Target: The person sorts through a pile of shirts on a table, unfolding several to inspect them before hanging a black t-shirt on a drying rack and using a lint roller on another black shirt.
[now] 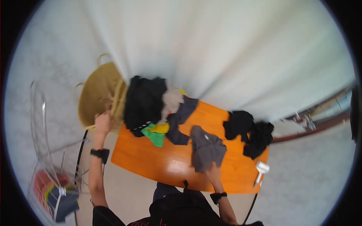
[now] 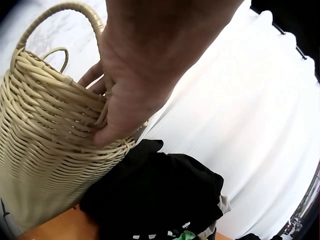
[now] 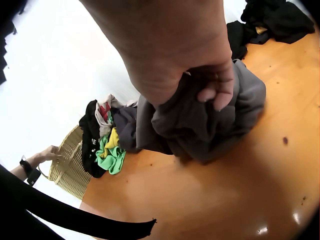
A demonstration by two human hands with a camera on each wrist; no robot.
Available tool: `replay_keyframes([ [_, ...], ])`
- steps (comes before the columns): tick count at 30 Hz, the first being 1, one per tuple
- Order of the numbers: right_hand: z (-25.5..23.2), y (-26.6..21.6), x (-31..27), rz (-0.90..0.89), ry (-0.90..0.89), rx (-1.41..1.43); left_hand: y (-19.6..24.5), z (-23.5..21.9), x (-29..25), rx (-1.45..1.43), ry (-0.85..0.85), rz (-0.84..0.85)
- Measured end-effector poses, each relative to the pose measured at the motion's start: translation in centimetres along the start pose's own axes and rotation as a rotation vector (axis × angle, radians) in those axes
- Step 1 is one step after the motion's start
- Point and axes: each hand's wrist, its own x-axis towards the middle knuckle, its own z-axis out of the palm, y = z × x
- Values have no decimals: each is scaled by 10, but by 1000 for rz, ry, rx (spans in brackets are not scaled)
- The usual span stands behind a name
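Note:
In the head view my left hand (image 1: 103, 122) is at the near rim of a tan wicker basket (image 1: 89, 90), which leans beside the table's left end. The left wrist view shows that hand gripping the base of the basket's looped handle (image 2: 80, 7), thumb on the rim. My right hand (image 1: 213, 173) holds a bunched dark grey garment (image 1: 205, 148) over the table's front half. In the right wrist view its fingers curl into the grey cloth (image 3: 210, 127), whose folds hide part of them.
The orange wooden table (image 1: 151, 164) bears a pile of black (image 1: 145, 101), navy (image 1: 184, 113), yellow and green (image 1: 156, 140) clothes beside the basket. Black garments (image 1: 241, 124) and a white handheld device (image 1: 261, 169) lie at right. A wire rack (image 1: 62, 191) stands left; a white curtain (image 1: 211, 45) hangs behind.

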Motion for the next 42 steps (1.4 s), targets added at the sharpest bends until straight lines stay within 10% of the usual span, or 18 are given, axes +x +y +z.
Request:
replay_keyframes([
  [4,-41,-18,-5,10,66,100,73,-23,-42,-218,524,213],
  [14,-157,-34,-8,58,74,861,389,-26,-158,-1341,-323,769],
  [17,-163,-14,16,249,153,1231,403,-29,-137,-1572,-706,469],
  [24,-168,69,63,226,73,1017,393,-88,-132,-1861,-422,-252],
  [34,-125,133,133,217,388,1046,302,-83,-158,-1885,36,-339],
  [36,-133,131,135,375,134,1062,295,-81,-163,-1885,53,-320],
  [40,-145,107,135,273,166,1161,285,-69,-170,-1911,50,-373],
  [42,-162,100,139,209,-220,1112,275,-60,-173,-1912,81,-439],
])
